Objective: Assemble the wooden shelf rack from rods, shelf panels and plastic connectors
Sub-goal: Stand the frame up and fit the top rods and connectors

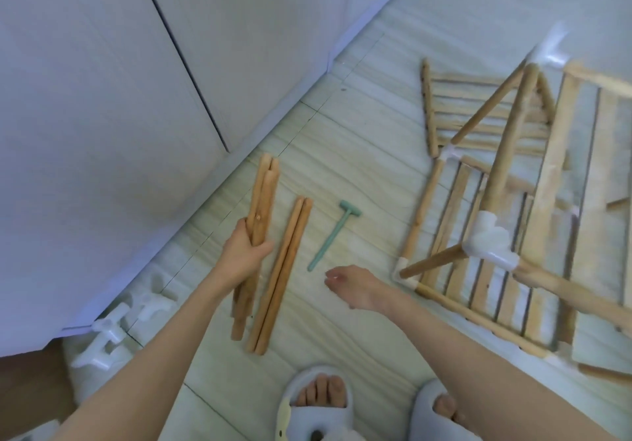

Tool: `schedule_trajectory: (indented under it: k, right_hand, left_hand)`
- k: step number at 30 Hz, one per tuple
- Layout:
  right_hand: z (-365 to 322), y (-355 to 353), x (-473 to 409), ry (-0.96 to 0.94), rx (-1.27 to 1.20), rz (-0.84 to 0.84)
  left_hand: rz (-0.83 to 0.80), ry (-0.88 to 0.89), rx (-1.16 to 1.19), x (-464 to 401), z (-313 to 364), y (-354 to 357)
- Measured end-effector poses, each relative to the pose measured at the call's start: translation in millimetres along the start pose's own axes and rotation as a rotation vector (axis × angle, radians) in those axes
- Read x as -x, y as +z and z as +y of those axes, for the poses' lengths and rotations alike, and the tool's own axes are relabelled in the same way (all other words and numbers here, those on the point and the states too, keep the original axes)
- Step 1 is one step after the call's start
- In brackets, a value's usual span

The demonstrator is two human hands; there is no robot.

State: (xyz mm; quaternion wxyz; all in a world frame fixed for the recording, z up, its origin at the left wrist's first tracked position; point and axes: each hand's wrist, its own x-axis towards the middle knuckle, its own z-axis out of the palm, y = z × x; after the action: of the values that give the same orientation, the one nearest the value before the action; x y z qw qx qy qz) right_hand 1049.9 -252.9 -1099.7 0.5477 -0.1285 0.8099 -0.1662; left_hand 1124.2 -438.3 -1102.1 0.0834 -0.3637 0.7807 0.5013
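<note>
Meanwhile the left hand [244,252] clamps a bundle of pale wooden rods [260,201], while the right hand [352,285] hangs loosely open, empty.

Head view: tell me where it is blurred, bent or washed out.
Head view: wide-angle bend curves the wall panels and floor lines; the rack at right is smeared, its top connector ghosted; light is soft and bluish, with no hard shadows; left hand on the rods reads fairly sharp, right hand slightly blurred.
</note>
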Motion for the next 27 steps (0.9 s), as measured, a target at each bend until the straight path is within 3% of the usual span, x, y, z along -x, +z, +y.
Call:
schedule_trajectory:
  k: [2,6,10,14,17,23,27]
  right_hand:
    - [-23,-16,31,-0.076,-0.306,0.033]
    - [-54,-68,113,-0.351,-0.397,0.359]
    - [-52,-100,202,-0.530,-0.391,0.561]
    - [-19,-108,264,-0.581,-0.549,0.570]
    - [3,-109,296,-0.629,-0.572,0.671]
    - [38,-119,309,-0.661,-0.608,1.055]
    - [44,-128,292,-0.639,-0.507,1.112]
  left_hand:
    - [-0.019,0.082,0.168,21,34,-6]
    - [-0.099,0.250,0.392,72,100,-11]
    - [-0.140,0.453,0.273,127,152,2]
    - [-0.216,0.562,0.319,172,190,21]
    - [-0.185,0.644,0.285,191,204,39]
    - [-0.016,0.437,0.420,176,193,72]
    - [-0.029,0.337,0.401,157,176,83]
